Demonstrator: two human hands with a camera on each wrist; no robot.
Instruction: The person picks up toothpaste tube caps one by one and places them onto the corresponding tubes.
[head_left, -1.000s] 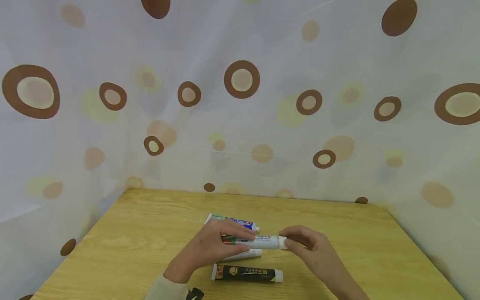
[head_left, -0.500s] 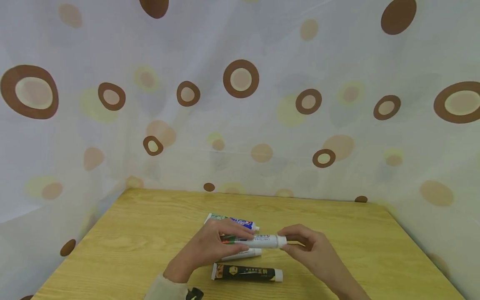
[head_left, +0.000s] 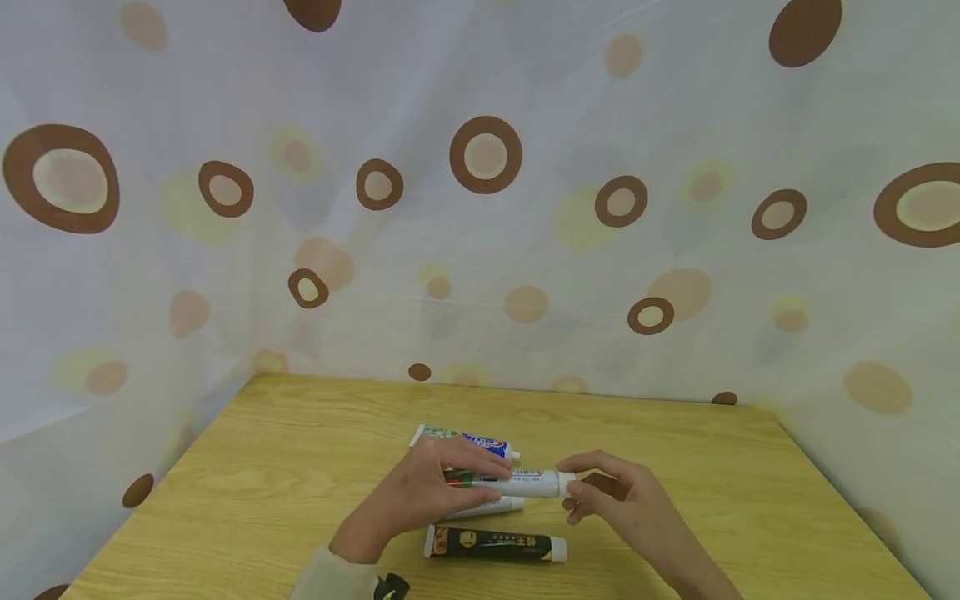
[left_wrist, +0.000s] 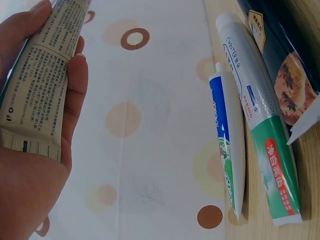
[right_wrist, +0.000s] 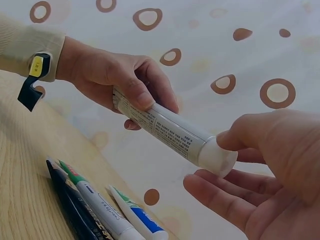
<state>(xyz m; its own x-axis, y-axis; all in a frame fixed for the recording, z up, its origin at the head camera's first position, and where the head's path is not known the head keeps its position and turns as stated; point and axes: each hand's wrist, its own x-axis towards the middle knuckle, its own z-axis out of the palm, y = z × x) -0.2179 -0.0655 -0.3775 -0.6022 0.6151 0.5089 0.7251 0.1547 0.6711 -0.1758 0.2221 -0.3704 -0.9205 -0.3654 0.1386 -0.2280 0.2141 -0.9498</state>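
A white toothpaste tube (head_left: 534,482) with a green-and-red end is raised above the table, cap toward the right. My left hand (head_left: 420,493) holds it by the body, thumb on one side and fingers on the other. At its white cap (right_wrist: 218,156), my right hand (head_left: 628,504) has the thumb and index finger, while the other fingers spread below in the right wrist view. The held tube's printed back (left_wrist: 40,85) shows in the left wrist view. Beneath lie a blue-and-green toothpaste tube (head_left: 486,446), a similar silver-and-green tube (left_wrist: 255,95) and a black toothpaste tube (head_left: 495,546).
All this takes place over a wood-grain table (head_left: 300,442). A pale curtain (head_left: 480,250) with brown rings and spots surrounds its back and sides. The lying tubes are side by side with their caps to the right in the head view.
My right thumb and fingers have shifted around the cap, and the lower fingers show more below it now. My left hand and the held tube stay nearly in place.
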